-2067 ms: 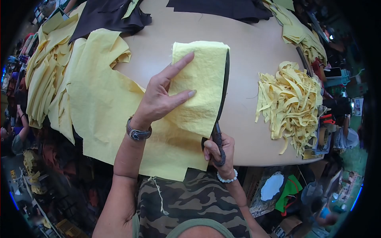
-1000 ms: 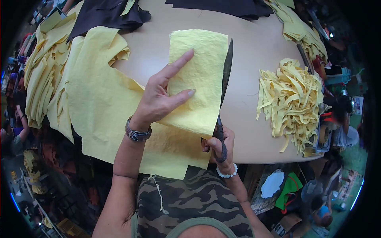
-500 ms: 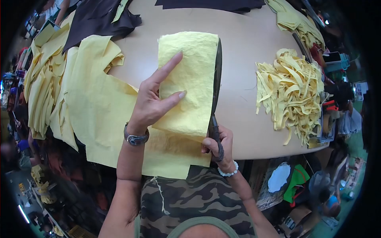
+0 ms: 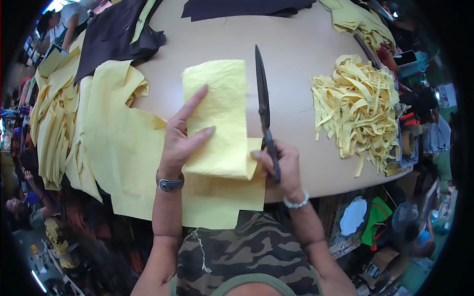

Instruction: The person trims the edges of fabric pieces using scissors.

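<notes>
My left hand point(image 4: 181, 140) holds a folded piece of yellow fabric point(image 4: 224, 118). Its index finger and thumb lie spread on top, and the other fingers are hidden, seemingly underneath. My right hand point(image 4: 284, 165) grips a pair of dark scissors point(image 4: 264, 98) by the handles. The blades look closed and point away from me, a small gap to the right of the fabric's long edge. My right thumb tip is by the piece's lower right corner. A large yellow sheet point(image 4: 131, 163) spreads under and to the left of my left hand.
A heap of cut yellow strips point(image 4: 358, 108) lies on the table's right side. Folded yellow cloth point(image 4: 54, 123) is stacked at the left. Dark cloth point(image 4: 116, 37) lies at the back left, and another dark piece point(image 4: 242, 9) at the far edge. A person point(image 4: 66, 22) is at the upper left.
The scissors have come away from the fabric's right edge, leaving a gap. The fabric piece and my left hand have shifted left and lower in view. My right hand has moved slightly right.
</notes>
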Tool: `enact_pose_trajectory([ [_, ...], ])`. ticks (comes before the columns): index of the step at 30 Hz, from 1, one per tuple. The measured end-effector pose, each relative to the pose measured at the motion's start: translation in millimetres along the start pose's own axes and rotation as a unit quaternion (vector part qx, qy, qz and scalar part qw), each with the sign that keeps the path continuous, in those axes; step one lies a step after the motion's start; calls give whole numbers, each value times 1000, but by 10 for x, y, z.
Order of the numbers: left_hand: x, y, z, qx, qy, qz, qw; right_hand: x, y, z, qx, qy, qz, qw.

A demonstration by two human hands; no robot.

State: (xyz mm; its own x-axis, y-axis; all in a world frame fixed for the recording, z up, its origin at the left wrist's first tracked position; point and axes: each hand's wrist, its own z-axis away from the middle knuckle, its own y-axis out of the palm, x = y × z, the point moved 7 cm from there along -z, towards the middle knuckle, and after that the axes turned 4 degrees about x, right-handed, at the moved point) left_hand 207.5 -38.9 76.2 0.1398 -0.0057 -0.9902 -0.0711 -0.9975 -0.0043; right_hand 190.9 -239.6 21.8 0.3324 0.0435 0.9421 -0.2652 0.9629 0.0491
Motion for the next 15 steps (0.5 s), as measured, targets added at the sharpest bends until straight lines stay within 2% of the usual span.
enact_pose_trajectory([
  [2,138,-132,32,-40,-3,139,990,58,-299,-310,-36,-20,66,997],
  [3,216,-222,46,-61,-4,206,977,192,-458,-465,-82,-23,169,982],
  [6,471,-470,108,-78,5,415,907,543,-709,-959,-148,-56,357,921],
  [7,529,-533,130,-102,0,441,892,640,-749,-1125,-151,-104,433,882],
  [10,609,-684,156,-75,47,517,851,760,-722,-1493,-127,-98,527,835],
  [11,561,-646,116,35,107,611,784,796,-588,-1509,-119,-156,558,806],
  [13,568,-647,130,33,115,613,781,838,-145,-1448,-98,-272,610,737],
  [15,610,-648,142,7,104,610,786,689,338,-1375,-39,-341,573,745],
])
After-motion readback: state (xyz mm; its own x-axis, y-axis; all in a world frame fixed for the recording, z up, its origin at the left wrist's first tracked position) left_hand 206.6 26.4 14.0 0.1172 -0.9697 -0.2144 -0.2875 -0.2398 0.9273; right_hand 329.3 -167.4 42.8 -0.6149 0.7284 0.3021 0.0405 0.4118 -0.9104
